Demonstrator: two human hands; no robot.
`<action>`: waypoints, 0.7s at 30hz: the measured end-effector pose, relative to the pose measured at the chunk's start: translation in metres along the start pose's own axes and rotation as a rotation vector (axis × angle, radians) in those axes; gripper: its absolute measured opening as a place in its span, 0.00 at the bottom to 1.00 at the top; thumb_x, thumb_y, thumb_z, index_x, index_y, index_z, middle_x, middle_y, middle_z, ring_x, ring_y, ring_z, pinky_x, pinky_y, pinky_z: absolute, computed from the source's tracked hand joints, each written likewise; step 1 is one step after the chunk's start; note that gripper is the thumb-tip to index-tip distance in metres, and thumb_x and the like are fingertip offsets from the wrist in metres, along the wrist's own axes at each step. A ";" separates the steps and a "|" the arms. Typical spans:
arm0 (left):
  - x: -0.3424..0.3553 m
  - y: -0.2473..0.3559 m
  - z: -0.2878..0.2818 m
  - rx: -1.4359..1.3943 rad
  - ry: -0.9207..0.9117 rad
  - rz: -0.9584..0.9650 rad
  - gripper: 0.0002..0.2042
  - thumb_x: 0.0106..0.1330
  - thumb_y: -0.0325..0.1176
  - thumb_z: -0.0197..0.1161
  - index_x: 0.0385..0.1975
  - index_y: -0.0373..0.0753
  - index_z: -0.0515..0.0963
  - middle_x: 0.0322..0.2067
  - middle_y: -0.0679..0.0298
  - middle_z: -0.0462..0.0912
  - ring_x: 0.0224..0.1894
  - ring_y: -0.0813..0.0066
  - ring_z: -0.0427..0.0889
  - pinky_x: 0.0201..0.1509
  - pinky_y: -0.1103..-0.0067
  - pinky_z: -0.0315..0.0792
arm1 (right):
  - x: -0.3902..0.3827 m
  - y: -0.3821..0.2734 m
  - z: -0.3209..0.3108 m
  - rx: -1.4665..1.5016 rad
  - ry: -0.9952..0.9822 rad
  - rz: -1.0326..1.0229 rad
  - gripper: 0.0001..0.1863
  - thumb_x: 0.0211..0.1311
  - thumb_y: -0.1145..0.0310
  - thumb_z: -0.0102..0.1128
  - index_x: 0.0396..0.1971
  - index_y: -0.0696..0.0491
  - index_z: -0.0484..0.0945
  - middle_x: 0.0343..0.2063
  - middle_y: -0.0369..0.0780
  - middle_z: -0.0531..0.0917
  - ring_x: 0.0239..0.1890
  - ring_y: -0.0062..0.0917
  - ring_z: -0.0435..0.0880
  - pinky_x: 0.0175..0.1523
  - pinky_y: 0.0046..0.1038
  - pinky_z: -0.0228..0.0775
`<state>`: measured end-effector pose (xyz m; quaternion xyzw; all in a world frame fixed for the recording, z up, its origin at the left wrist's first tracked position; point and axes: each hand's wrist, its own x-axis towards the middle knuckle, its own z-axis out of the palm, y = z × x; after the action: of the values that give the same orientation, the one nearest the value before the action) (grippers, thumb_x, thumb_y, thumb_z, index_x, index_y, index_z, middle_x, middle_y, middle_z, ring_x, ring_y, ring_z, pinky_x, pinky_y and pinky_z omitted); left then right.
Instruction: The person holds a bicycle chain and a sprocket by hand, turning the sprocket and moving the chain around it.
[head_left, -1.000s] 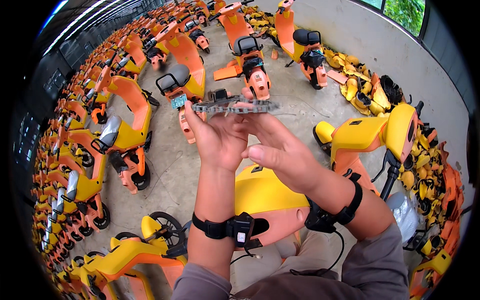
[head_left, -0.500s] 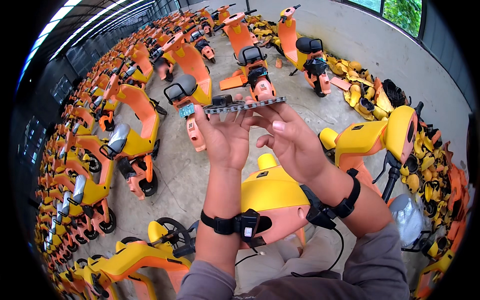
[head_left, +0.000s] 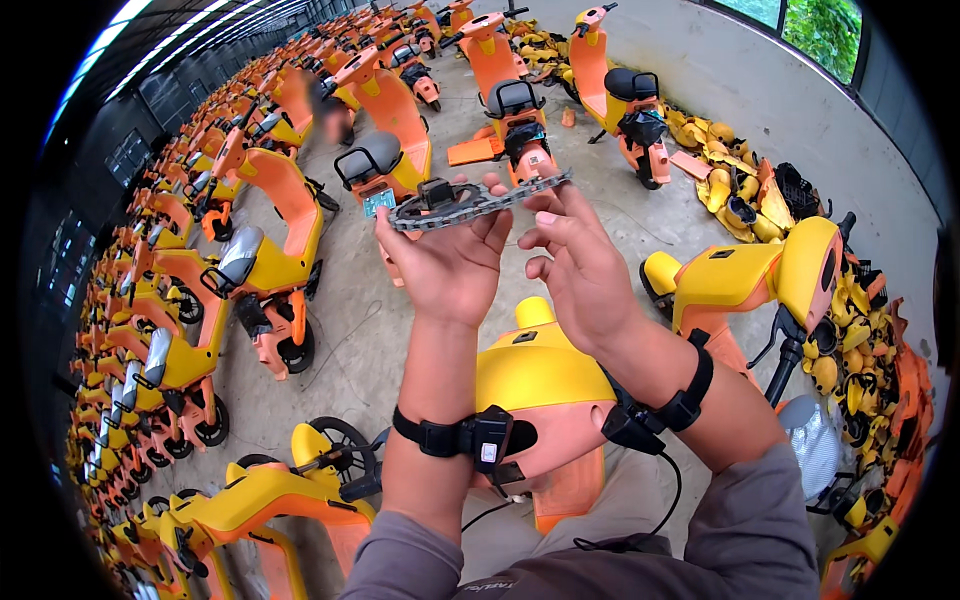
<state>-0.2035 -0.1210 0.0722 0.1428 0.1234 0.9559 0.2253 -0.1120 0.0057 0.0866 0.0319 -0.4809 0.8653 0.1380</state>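
A dark metal roller chain point(head_left: 475, 209) is raised in front of me, looped at its left end around a dark round part whose kind I cannot make out. Palm up, my left hand point(head_left: 450, 275) supports that looped end, thumb at its left side and fingers underneath. The chain's narrow right end rises to the fingertips of my right hand point(head_left: 590, 285), which grip it; the other fingers of that hand are curled. Directly below my hands is the yellow and orange front of a scooter point(head_left: 545, 385). Each wrist wears a black strap with a small device.
Rows of orange and yellow scooters point(head_left: 270, 215) fill the left and the back. Another scooter point(head_left: 755, 280) stands close on my right. Yellow and orange body panels point(head_left: 735, 185) are heaped along the wall. A thin wire point(head_left: 345, 335) lies on the concrete floor.
The chain has tilted from nearly edge-on, so its loop and the round part show more. Its right end is higher now. My left hand has shifted slightly left.
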 end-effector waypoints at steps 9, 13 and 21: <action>0.002 0.005 0.001 0.017 -0.092 -0.062 0.39 0.66 0.68 0.41 0.55 0.34 0.71 0.50 0.45 0.80 0.51 0.47 0.80 0.59 0.58 0.73 | 0.007 0.007 0.003 -0.511 0.026 -0.402 0.47 0.60 0.66 0.60 0.76 0.52 0.45 0.63 0.41 0.61 0.55 0.26 0.66 0.53 0.27 0.66; 0.003 0.007 -0.001 -0.060 -0.078 -0.110 0.39 0.66 0.67 0.44 0.58 0.32 0.70 0.52 0.47 0.79 0.55 0.47 0.78 0.58 0.59 0.72 | 0.008 0.012 -0.011 -0.756 0.053 -0.438 0.50 0.56 0.65 0.63 0.76 0.50 0.45 0.65 0.42 0.59 0.57 0.28 0.64 0.55 0.28 0.63; 0.001 0.002 -0.008 -0.195 0.013 -0.200 0.40 0.66 0.68 0.43 0.56 0.33 0.73 0.53 0.46 0.79 0.55 0.49 0.76 0.55 0.63 0.68 | 0.006 0.017 -0.010 -0.726 0.119 -0.171 0.49 0.56 0.65 0.64 0.75 0.53 0.48 0.67 0.40 0.59 0.58 0.26 0.65 0.55 0.27 0.63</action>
<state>-0.2075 -0.1235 0.0649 0.1011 0.0451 0.9370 0.3312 -0.1214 0.0070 0.0685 -0.0294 -0.7430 0.6242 0.2397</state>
